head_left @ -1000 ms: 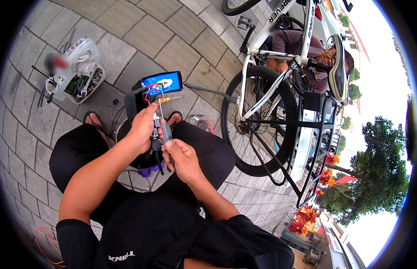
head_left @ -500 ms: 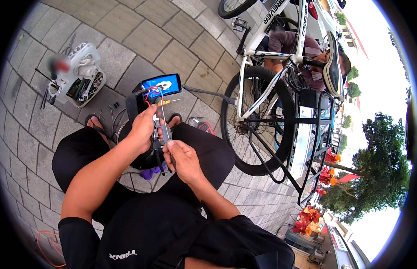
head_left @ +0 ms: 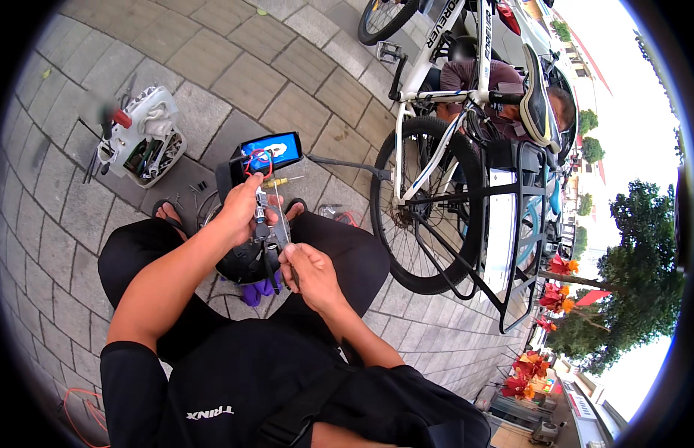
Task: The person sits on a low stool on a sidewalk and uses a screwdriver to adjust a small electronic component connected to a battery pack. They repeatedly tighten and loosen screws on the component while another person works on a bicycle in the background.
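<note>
- Metal part (head_left: pixel 261 213): silver and grey, in the left hand, above the gap between the knees; its exact kind is too small to tell.
- Left hand (head_left: pixel 241 215): fingers curled around the metal part, its back turned up, some fingertips showing on the far side.
- Right hand (head_left: pixel 311 272): just beside and below the left, thumb and forefinger pinching the lower end of a strip (head_left: pixel 278 200), the other fingers curled under.
- The strip is thin and pale and slants up past the metal part; whether they touch is unclear.
- Box (head_left: pixel 227 179): black, just beyond the left hand.
- Pack (head_left: pixel 283 146): bright blue with a white patch, in a black case beside the box.
- Wires (head_left: pixel 250 157): red, looped over the near edge of the pack.
- Screwdriver (head_left: pixel 276 182): yellow handle, lying just below the pack, its shaft pointing right.
- Cloth (head_left: pixel 254 294): purple, between the legs, below a dark round object (head_left: pixel 239 266) partly hidden by the left forearm.
- Bin (head_left: pixel 166 172): white, filled with tools, on the paving (head_left: pixel 302 97) to the left, well apart from the hands.
- Bike (head_left: pixel 416 97): white frame, to the right, with a black rack (head_left: pixel 474 192) over its rear wheel (head_left: pixel 377 224).
- Another person (head_left: pixel 466 77): in a dark striped top, behind the bike, partly hidden by its frame.
</note>
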`<action>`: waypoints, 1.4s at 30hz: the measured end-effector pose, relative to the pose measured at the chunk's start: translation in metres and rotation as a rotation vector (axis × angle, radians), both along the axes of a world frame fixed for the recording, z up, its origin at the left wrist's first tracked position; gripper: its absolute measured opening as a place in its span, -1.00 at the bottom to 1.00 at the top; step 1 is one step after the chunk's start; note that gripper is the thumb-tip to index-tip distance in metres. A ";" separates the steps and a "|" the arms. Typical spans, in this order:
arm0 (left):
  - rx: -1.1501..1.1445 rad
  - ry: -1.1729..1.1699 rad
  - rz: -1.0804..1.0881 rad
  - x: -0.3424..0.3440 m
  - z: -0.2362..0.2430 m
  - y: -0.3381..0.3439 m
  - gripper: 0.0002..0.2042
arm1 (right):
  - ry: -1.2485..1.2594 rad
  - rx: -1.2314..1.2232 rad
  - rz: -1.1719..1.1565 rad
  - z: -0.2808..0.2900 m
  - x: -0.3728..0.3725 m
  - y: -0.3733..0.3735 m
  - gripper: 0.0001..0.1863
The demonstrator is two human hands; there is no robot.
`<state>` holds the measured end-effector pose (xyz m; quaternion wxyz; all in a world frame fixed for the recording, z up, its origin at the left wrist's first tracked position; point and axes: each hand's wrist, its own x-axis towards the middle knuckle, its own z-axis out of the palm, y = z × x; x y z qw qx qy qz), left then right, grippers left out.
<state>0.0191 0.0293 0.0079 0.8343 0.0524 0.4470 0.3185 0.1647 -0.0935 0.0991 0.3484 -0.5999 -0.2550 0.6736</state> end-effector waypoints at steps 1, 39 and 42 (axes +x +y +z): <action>0.023 -0.003 -0.035 -0.002 0.000 0.002 -0.64 | -0.008 -0.003 -0.002 0.000 0.001 -0.002 -0.68; 0.099 0.225 -0.189 0.000 -0.002 -0.006 -0.66 | 0.001 -0.048 -0.002 -0.005 0.003 -0.013 -0.69; 0.109 0.222 -0.185 -0.001 0.000 -0.006 -0.66 | 0.002 -0.046 0.003 -0.004 0.003 -0.013 -0.68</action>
